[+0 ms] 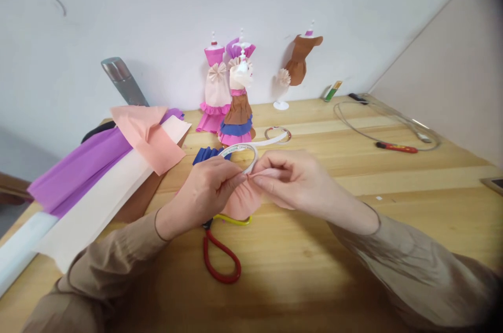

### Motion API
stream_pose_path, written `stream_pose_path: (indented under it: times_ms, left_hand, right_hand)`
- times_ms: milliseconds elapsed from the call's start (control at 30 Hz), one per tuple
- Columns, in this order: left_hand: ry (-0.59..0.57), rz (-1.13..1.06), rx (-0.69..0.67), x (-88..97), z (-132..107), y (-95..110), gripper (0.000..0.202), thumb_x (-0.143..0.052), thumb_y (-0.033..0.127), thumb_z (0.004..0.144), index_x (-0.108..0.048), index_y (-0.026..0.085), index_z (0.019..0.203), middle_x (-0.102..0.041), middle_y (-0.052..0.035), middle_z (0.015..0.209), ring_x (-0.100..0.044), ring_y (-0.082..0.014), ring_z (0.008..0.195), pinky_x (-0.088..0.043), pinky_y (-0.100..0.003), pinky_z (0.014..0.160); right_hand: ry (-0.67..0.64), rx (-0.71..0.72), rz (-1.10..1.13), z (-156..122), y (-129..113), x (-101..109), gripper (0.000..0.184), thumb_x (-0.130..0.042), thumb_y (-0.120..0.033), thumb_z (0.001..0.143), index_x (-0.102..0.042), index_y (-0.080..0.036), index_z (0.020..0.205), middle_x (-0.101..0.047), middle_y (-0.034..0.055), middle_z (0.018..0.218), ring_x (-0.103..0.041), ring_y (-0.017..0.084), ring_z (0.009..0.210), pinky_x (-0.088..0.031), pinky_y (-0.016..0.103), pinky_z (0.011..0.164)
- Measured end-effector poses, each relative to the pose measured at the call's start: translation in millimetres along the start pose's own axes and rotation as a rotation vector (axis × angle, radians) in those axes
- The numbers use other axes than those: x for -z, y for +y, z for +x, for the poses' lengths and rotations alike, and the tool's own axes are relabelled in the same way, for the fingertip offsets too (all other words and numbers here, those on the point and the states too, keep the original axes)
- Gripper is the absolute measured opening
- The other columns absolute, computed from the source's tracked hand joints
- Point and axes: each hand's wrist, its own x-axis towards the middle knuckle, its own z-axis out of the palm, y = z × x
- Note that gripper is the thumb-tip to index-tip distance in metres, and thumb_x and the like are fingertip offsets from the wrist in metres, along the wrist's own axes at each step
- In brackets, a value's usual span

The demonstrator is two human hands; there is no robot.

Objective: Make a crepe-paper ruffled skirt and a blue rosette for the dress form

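Note:
My left hand [206, 186] and my right hand [293, 178] meet over the middle of the wooden table [353, 249]. Both pinch a gathered piece of pink crepe paper [245, 199], with fingertips touching at its top edge. A roll of white tape [245, 157] sits just behind my fingers, its loose end trailing to the right. Red-handled scissors [220, 257] lie under my left wrist, beside a yellow loop [236, 220]. A folded blue paper piece [208, 154] lies behind my left hand.
Sheets of purple, white, pink and brown crepe paper [98, 175] lie at the left. Three small mannequins in paper dresses [236, 97] stand by the wall. A second tape ring [278, 134], a red-handled tool [396, 148] and a cable [385, 118] lie at the right.

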Motion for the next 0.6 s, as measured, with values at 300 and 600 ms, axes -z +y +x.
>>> stream_pose_path:
  times_ms: [300, 600]
  left_hand:
    - [-0.023, -0.044, -0.003, -3.5, 0.9, -5.6, 0.033, -0.052, 0.018, 0.095, -0.049, 0.015, 0.062, -0.046, 0.0026, 0.059, -0.045, -0.0098, 0.058, -0.036, -0.021, 0.056]
    - [-0.059, 0.046, -0.065, -7.5, 0.3, -6.5, 0.029, -0.049, 0.017, 0.096, -0.054, 0.015, 0.067, -0.051, -0.0003, 0.062, -0.047, -0.0119, 0.062, -0.038, -0.023, 0.057]
  right_hand:
    - [0.046, -0.013, -0.004, 4.9, 9.7, -5.0, 0.025, -0.062, -0.027, 0.079, -0.042, -0.023, 0.064, -0.04, -0.0078, 0.048, -0.039, 0.008, 0.046, -0.031, 0.023, 0.045]
    - [0.058, 0.006, 0.004, 7.9, 13.7, -8.1, 0.021, -0.058, -0.022, 0.076, -0.042, -0.022, 0.062, -0.042, -0.0058, 0.056, -0.039, 0.008, 0.05, -0.031, 0.023, 0.048]
